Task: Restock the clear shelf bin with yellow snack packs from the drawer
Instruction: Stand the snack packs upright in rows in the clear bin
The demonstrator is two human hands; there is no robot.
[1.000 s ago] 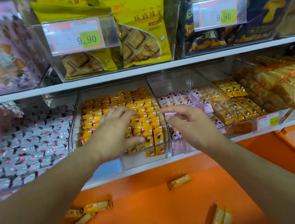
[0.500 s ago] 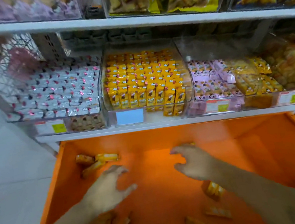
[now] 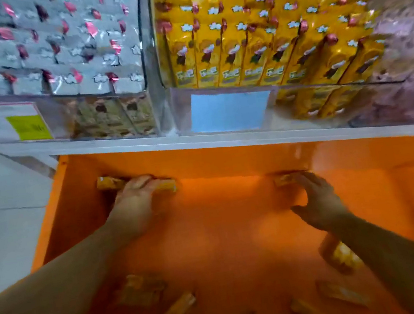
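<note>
Hands, at the shelf bin a second ago, have dropped into the orange drawer (image 3: 79, 201): the left hand (image 3: 138, 203) curls over yellow snack packs (image 3: 114, 183) at the back wall, the right hand (image 3: 315, 195) reaches with spread, bent fingers onto another pack (image 3: 282, 180), so a fresh pick-up appears under way. Motion blur hides whether either grasp has closed; the clear shelf bin (image 3: 251, 44) above looks nearly full, and loose packs near the lower edge are smeared.

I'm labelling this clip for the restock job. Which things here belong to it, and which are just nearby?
Job:
left hand on yellow snack packs
right hand at a pack
orange drawer
clear shelf bin

Nearby:
silver-wrapped snacks
blue label
price tag
</note>
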